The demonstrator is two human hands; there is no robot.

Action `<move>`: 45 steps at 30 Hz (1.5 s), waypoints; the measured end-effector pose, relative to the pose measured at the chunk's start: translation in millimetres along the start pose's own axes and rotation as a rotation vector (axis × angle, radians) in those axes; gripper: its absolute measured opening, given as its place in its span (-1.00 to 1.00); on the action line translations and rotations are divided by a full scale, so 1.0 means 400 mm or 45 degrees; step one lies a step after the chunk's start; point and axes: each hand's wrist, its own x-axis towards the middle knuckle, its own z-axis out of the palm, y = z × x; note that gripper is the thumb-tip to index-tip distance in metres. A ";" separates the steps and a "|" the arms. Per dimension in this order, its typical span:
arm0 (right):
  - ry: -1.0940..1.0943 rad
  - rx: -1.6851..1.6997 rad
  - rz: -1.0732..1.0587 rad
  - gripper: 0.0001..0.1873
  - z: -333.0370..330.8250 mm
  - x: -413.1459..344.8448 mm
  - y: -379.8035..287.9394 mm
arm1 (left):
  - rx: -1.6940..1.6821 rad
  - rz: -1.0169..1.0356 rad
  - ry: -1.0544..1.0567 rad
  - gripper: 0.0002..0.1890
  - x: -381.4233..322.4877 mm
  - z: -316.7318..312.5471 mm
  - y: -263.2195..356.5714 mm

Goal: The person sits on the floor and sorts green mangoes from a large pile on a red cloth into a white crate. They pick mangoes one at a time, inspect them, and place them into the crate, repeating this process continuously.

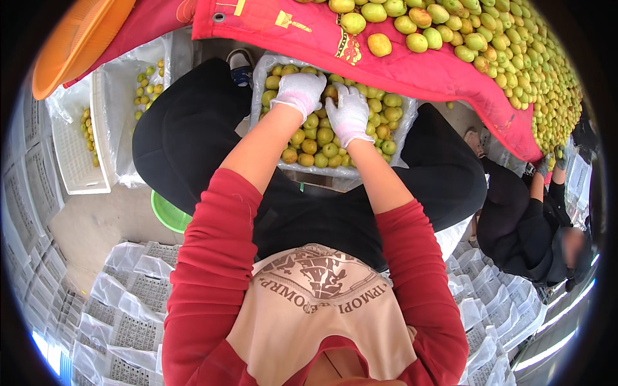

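Between the knees stands a crate lined with clear plastic film (pixel 404 140), filled with yellow-green, plum-sized fruits (pixel 324 136). My left hand (pixel 300 91), in a white knit glove, lies on the fruits at the crate's far left part, its fingertips turned down among them. Just to its right, my right hand (pixel 349 110), gloved alike, rests on the fruits with its fingers spread a little. A browner fruit (pixel 331 92) shows between the two hands. Whether either hand grips a fruit is hidden by the gloves.
A red quilted cloth (pixel 410 67) bearing a large heap of fruits (pixel 512 43) overhangs the crate's far edge. At left are an orange basin (pixel 79 46), a white crate (pixel 79 173) and a green basin (pixel 169 212). Stacked crates (pixel 130 299) stand behind. A co-worker (pixel 526 217) sits at right.
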 end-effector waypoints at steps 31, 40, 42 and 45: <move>-0.503 -0.240 0.100 -0.20 -0.039 0.158 -0.066 | -0.349 -0.285 0.494 -0.56 -0.112 0.080 -0.009; -0.475 -0.096 0.209 -0.20 -0.005 0.169 -0.069 | -0.118 -0.245 0.451 -0.69 -0.022 0.037 -0.037; -0.434 -0.013 0.200 -0.23 -0.011 0.157 -0.060 | -0.105 -0.254 0.435 -0.69 -0.009 0.039 -0.043; -0.320 0.108 0.204 -0.25 -0.018 0.128 -0.044 | -0.097 -0.260 0.351 -0.68 0.006 0.039 -0.042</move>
